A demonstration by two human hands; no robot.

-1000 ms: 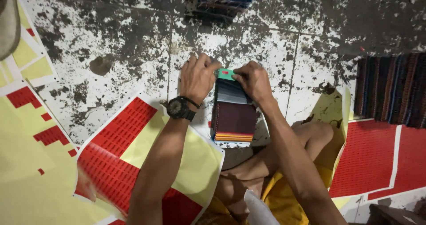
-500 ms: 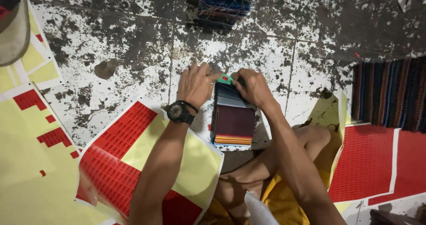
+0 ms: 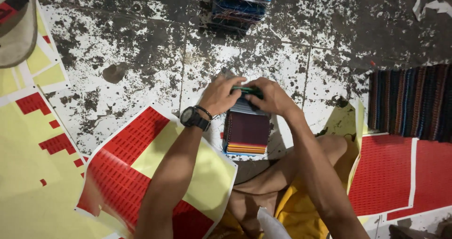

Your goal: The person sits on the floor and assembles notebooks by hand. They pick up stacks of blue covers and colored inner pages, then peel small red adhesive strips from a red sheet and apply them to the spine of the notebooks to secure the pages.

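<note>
A stack of coloured fabric swatches (image 3: pixel 247 133) lies on the worn floor in front of me, dark maroon on top with orange and blue layers showing at its near edge. My left hand (image 3: pixel 221 95), with a black watch on the wrist, and my right hand (image 3: pixel 270 97) both grip the stack's far end. Between their fingers sits a thin green piece (image 3: pixel 247 91), pressed against the top of the stack. My bent leg and yellow shorts (image 3: pixel 292 210) are just below.
Red-and-yellow sticker sheets (image 3: pixel 141 173) lie at left, more red sheets (image 3: pixel 400 178) at right. A second swatch stack with a blue top (image 3: pixel 242 3) sits at the far edge. Striped fabric pieces (image 3: pixel 409 100) stand at right. A cap brim (image 3: pixel 16 27) is at top left.
Both hands have closed in tighter over the stack's far end, and the green piece that lay open on top is now mostly covered by the fingers.
</note>
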